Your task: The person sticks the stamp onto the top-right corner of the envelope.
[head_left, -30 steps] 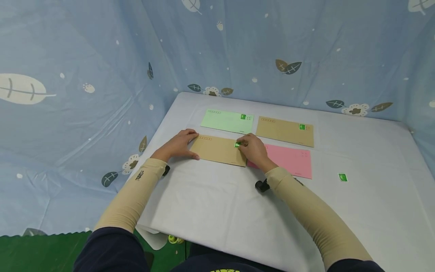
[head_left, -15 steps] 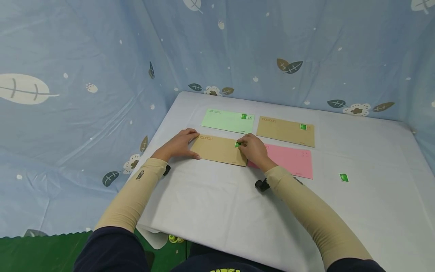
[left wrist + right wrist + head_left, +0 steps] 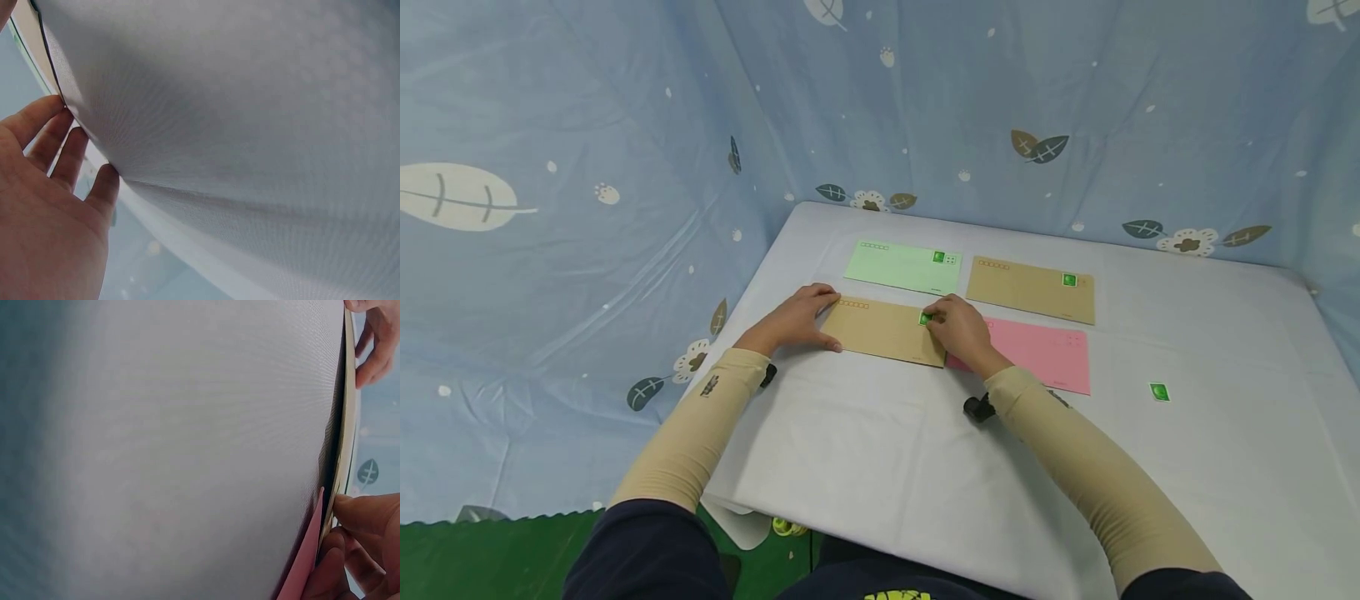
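Apparently, the left hand [image 3: 795, 320], fingers spread, steadies the nearer brown envelope [image 3: 882, 332]; the right hand [image 3: 961, 332], fingers pinching a stamp [image 3: 923, 318], aligns it at the envelope's top-right corner.

The left hand [image 3: 800, 318] touches the left end of the nearer brown envelope [image 3: 880, 333], and the right hand [image 3: 962, 333] touches a green stamp [image 3: 923, 318] near its other end. Beside it lies a pink envelope [image 3: 1045, 354].

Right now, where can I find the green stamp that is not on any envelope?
In the head view, the green stamp lies on the white table, to the right of the pink envelope and the person's right hand.
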A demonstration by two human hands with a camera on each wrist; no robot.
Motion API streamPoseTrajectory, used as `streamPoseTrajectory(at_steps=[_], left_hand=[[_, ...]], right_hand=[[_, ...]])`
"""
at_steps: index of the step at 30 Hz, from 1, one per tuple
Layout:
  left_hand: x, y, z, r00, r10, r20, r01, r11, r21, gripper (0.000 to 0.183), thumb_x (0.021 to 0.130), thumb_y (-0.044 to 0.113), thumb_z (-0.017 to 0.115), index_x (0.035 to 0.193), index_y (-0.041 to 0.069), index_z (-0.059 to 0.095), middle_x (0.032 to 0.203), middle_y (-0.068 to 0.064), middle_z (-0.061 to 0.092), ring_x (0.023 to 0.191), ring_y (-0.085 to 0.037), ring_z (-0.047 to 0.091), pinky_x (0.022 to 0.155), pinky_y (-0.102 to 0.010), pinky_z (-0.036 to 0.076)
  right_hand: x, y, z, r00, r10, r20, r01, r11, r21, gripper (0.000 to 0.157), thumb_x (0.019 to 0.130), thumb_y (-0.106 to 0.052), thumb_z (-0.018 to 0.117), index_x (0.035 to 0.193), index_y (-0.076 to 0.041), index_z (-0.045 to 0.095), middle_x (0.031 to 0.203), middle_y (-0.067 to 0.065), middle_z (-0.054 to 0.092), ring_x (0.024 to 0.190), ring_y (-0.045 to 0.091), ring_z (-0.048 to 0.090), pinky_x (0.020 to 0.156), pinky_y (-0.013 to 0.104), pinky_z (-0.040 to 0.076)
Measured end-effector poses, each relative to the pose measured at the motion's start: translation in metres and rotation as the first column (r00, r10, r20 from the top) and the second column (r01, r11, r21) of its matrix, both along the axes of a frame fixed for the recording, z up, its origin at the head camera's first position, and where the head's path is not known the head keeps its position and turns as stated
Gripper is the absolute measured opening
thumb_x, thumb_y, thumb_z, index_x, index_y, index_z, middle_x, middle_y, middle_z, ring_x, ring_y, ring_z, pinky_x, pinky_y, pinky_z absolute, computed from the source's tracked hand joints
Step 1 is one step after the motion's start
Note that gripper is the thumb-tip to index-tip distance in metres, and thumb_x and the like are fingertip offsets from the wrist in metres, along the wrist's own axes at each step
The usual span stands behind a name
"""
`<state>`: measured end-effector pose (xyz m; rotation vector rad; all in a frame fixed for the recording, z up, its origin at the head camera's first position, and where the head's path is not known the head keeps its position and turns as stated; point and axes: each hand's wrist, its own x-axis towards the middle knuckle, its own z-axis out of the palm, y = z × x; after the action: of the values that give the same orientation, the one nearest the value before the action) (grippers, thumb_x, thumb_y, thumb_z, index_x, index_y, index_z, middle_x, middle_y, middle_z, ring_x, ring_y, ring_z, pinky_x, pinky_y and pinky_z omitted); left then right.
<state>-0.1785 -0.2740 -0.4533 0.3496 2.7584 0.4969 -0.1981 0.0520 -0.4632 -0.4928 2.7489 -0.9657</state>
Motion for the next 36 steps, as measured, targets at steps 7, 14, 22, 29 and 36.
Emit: streamPoseTrajectory(at_steps=[7,14,22,29,36], left_hand=[[0.000,0.002,0.000,1.000,-0.003,0.000,0.003,1.000,0.003,0.118,0.066,0.061,0.089,0.157,0.005,0.040,0.158,-0.012,0.034,0.146,-0.031,0.030,0.120,-0.046,0.029],[-0.001,0.001,-0.002,1.000,-0.004,0.002,0.004,1.000,-0.008,0.117,0.067,0.062,0.089,0.157,0.005,0.038,0.159,-0.013,0.033,0.147,-0.032,0.029,0.120,-0.047,0.028],[0.001,-0.001,-0.002,1.000,0.019,0.014,-0.019,1.000,-0.006,0.116,0.068,0.059,0.090,0.158,0.007,0.038,0.161,-0.012,0.031,0.149,-0.031,0.026,0.121,-0.046,0.027],[0.002,-0.002,-0.001,1.000,0.022,0.004,-0.022,1.000,0.002,0.115,0.068,0.058,0.090,0.157,0.006,0.039,0.161,-0.012,0.032,0.148,-0.031,0.027,0.121,-0.047,0.028],[0.000,0.000,-0.001,1.000,0.011,0.004,-0.011,1.000,0.000,0.116,0.068,0.060,0.090,0.158,0.006,0.038,0.161,-0.012,0.031,0.149,-0.031,0.026,0.121,-0.047,0.027]], right_hand=[[0.001,0.001,0.000,1.000,-0.014,0.005,0.014,1.000,-0.010,0.024,0.096,-0.015,0.070,0.119,-0.010,0.075,0.129,0.008,0.063,0.103,0.024,0.063,0.086,0.040,0.054],[0.003,0.002,0.001,1.000,-0.012,0.002,0.012,1.000,-0.019,0.026,0.095,-0.015,0.071,0.121,-0.010,0.074,0.132,0.009,0.061,0.105,0.025,0.063,0.086,0.040,0.055],[0.011,0.002,0.002,1.000,0.020,-0.015,-0.020,0.998,-0.060,0.031,0.095,-0.013,0.069,0.125,-0.010,0.073,0.134,0.009,0.061,0.090,0.023,0.060,0.076,0.036,0.051],[0.016,0.001,0.001,0.998,0.057,-0.021,-0.058,0.998,-0.035,0.033,0.096,-0.016,0.069,0.128,-0.009,0.072,0.133,0.008,0.061,0.091,0.020,0.059,0.075,0.034,0.049],[0.016,0.004,0.001,0.997,0.076,-0.023,-0.076,0.997,-0.018,0.029,0.097,-0.015,0.070,0.124,-0.007,0.074,0.132,0.008,0.062,0.100,0.022,0.063,0.084,0.038,0.054]])
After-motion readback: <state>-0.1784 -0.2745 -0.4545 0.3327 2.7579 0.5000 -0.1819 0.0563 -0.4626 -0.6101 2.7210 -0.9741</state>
